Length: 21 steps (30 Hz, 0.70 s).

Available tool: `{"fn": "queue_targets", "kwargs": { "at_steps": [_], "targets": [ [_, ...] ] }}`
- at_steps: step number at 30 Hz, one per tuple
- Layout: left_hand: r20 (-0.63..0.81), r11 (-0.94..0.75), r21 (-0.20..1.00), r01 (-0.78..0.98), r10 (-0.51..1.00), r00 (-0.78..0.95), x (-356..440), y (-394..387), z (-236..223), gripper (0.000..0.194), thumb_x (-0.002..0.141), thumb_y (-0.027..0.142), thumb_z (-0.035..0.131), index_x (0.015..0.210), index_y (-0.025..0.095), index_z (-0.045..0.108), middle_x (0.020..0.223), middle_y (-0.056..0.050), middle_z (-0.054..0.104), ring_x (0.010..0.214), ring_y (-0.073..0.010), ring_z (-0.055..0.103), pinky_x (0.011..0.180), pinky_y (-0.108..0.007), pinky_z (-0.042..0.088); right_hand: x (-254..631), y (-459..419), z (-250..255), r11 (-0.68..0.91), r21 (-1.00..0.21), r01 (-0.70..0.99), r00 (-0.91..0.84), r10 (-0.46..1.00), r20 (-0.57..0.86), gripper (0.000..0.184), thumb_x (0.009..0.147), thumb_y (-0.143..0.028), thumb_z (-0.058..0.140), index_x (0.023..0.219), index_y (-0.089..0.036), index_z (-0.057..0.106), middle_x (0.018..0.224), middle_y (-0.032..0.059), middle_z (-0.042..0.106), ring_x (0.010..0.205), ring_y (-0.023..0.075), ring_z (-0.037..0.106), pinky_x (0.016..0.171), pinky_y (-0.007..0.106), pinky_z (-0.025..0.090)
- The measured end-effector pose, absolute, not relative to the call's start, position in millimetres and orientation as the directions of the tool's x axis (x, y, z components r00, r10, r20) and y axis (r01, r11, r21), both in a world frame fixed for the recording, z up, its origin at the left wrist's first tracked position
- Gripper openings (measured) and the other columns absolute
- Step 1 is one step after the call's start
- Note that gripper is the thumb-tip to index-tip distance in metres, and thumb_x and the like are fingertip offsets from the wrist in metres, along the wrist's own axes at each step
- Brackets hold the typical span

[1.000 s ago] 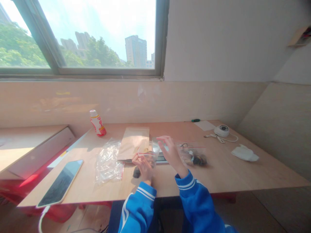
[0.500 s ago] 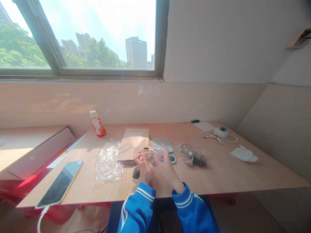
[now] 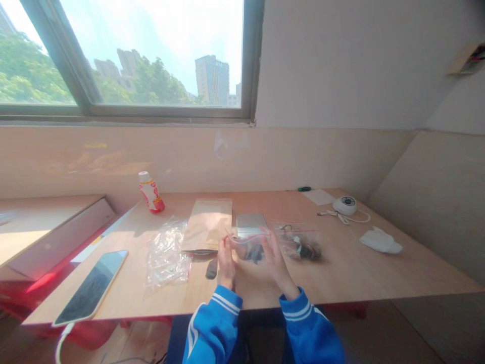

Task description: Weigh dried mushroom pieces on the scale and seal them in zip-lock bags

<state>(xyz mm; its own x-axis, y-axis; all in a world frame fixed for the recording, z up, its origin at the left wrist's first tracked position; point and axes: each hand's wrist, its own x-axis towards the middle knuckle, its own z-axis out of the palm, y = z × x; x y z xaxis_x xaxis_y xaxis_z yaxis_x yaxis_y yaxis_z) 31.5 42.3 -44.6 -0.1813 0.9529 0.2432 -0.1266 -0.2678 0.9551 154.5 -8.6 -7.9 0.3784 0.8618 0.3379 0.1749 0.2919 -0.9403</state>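
Both sides of a clear zip bag (image 3: 245,246) are taken, the left by the person's left hand (image 3: 226,260) and the right by the right hand (image 3: 273,255), just above the near part of the bench (image 3: 322,285). Each hand is partly curled, fingers closed in at the bag's side; the right one is blurred, so its exact grip I can't tell. Dark pieces show through the film. I'd judge the bag light, limp and slippery, sagging where its contents gather; the upper corners beside the red-edged strip look the surest hold.

Close behind it a flat silver device (image 3: 251,222) and a brown paper pouch (image 3: 207,225) crowd the space. A dark lump (image 3: 211,270) lies just beside the left hand, with a crumpled clear bag (image 3: 166,255) further left. Another filled bag (image 3: 305,246) sits near the right hand, hemming that side in.
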Motion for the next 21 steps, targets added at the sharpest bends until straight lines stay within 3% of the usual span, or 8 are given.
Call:
{"fn": "queue_targets", "kwargs": {
  "at_steps": [5, 14, 21],
  "targets": [
    [0.152, -0.195, 0.947, -0.254, 0.972, -0.178, 32.1, 39.9, -37.8, 0.04, 0.08, 0.056, 0.054, 0.079, 0.017, 0.055, 0.068, 0.0, 0.058, 0.064, -0.0128, 0.057, 0.062, -0.024, 0.047, 166.3, -2.0, -33.1, 0.283, -0.952, 0.12, 0.394, 0.867, 0.307, 0.033, 0.089, -0.054, 0.043, 0.096, -0.025, 0.057, 0.088, 0.0065, 0.071, 0.087, 0.0242, 0.067, 0.082, 0.041, 0.052],
    [0.226, -0.226, 0.974, 0.032, 0.931, -0.288, 28.6, 41.0, -42.6, 0.035, 0.082, 0.052, 0.051, 0.085, 0.018, 0.059, 0.076, -0.001, 0.062, 0.068, -0.0145, 0.056, 0.065, -0.025, 0.044, 180.9, -2.0, -45.6, 0.202, -0.978, 0.053, 0.498, 0.843, 0.201, 0.039, 0.081, -0.059, 0.052, 0.084, -0.021, 0.059, 0.078, 0.0089, 0.073, 0.077, 0.0274, 0.069, 0.078, 0.042, 0.052],
    [0.179, -0.177, 0.984, 0.03, 0.978, -0.111, 29.6, 39.4, -47.6, 0.034, 0.082, 0.052, 0.052, 0.088, 0.018, 0.058, 0.074, -0.002, 0.063, 0.057, -0.012, 0.056, 0.057, -0.024, 0.045, 191.1, -2.1, -59.0, 0.196, -0.974, 0.115, 0.648, 0.729, 0.223, 0.039, 0.078, -0.057, 0.057, 0.083, -0.019, 0.061, 0.068, 0.0059, 0.069, 0.07, 0.0244, 0.066, 0.075, 0.039, 0.049]
  ]
}}
